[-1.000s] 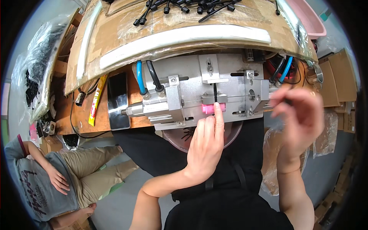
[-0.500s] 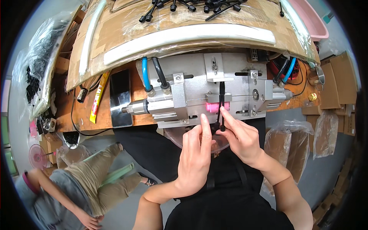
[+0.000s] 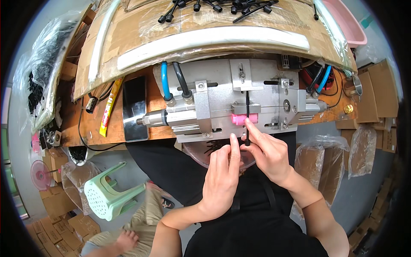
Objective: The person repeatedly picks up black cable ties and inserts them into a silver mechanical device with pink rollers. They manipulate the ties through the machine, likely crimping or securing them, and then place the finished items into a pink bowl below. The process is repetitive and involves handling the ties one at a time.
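A thin black rod with a thicker near end (image 3: 247, 128) lies lengthwise over the middle of a metal clamping fixture (image 3: 265, 68). Its shaft crosses a small metal block and a pink piece (image 3: 238, 119). My right hand (image 3: 272, 156) pinches the rod's near end, index finger along the shaft and thumb below. Beside it, my left hand (image 3: 219, 177) has the index finger stretched out and the other fingers loosely curled; nothing shows in it. Under the fixture's front edge, partly hidden, a clear bowl (image 3: 195, 154) contains dark thin pieces.
Several similar black rods (image 3: 239, 7) lie on the cardboard-covered shelf (image 3: 141, 38) above. Left of the fixture are a dark phone-like slab (image 3: 135, 107) and a yellow packet (image 3: 110, 109). A green stool (image 3: 100, 195) and another person's hand (image 3: 127, 240) are at lower left.
Two black rods lay side by side at the fixture; now one is there, and dark pieces show in the bowl. The other person has moved lower, uncovering the green stool.
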`<state>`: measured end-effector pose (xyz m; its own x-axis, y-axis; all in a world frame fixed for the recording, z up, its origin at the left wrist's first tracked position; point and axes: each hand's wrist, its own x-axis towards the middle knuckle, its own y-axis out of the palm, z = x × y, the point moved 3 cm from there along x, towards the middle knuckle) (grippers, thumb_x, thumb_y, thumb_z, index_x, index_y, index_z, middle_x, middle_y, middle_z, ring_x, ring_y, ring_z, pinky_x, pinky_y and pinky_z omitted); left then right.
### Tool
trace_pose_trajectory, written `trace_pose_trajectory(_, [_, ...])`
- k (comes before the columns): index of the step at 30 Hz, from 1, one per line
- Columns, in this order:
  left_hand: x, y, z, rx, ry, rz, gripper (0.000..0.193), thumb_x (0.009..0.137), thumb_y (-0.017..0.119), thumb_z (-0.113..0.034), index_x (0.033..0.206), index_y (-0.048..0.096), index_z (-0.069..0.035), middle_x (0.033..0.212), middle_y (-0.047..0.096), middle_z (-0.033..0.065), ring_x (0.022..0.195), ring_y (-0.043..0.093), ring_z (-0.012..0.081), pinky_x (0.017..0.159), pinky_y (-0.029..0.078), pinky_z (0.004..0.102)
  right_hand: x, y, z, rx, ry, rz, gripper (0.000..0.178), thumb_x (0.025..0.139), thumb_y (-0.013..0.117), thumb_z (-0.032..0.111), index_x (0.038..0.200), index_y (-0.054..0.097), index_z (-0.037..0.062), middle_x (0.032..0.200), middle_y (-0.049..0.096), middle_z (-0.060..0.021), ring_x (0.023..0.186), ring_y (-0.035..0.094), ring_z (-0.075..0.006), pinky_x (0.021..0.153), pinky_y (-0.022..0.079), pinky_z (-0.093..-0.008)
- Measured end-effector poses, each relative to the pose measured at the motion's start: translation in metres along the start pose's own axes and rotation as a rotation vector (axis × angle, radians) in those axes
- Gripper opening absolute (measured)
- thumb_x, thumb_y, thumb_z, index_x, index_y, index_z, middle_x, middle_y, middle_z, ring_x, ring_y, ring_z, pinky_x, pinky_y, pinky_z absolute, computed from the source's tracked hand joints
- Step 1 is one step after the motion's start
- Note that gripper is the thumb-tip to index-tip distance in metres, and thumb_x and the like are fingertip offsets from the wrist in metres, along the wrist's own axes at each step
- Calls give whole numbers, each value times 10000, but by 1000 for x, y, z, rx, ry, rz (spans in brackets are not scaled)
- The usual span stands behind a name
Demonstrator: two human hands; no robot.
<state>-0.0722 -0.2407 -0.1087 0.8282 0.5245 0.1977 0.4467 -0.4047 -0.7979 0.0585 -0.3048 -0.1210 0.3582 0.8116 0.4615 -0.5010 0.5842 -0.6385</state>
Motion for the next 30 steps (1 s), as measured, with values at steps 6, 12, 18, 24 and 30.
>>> trace_pose_trajectory(6, [-1,4,0,8,5,37,742,791,694,27,1452,357,43,1118,511,151,966,526,306,826,465,389,2,-3,0,-14,2,29,669,739,759,21,1364,526,-12,718,585,-85,616,580,-222,588,499,-336])
trace_pose_trajectory(12, [-13,14,9,52,-38,129,728,819,659,-19,1463,324,46,1014,503,128,918,533,279,782,490,365,16,-33,20,-28,-47,-20,608,701,807,103,1256,598,-29,720,555,-86,616,558,-231,572,483,-323])
trace_pose_trajectory(18, [-35,84,17,72,19,345,506,878,637,-176,1311,481,35,939,534,111,920,578,247,729,535,311,27,-48,27,16,-170,-169,433,695,806,40,1095,660,-42,761,625,-103,617,588,-224,548,479,-305])
trace_pose_trajectory(24, [-63,174,68,137,-6,776,461,903,591,-303,1236,552,13,1167,597,142,1117,562,296,908,501,402,47,-66,33,2,-261,-226,338,708,777,-41,1031,675,-33,788,656,-114,641,617,-239,555,488,-309])
trace_pose_trajectory(30, [-61,167,73,118,14,922,442,952,542,-329,1259,563,-11,1064,657,174,1001,646,340,818,540,436,119,-93,24,-198,-388,-268,271,745,684,-124,995,679,-19,786,653,-113,701,623,-245,628,498,-316])
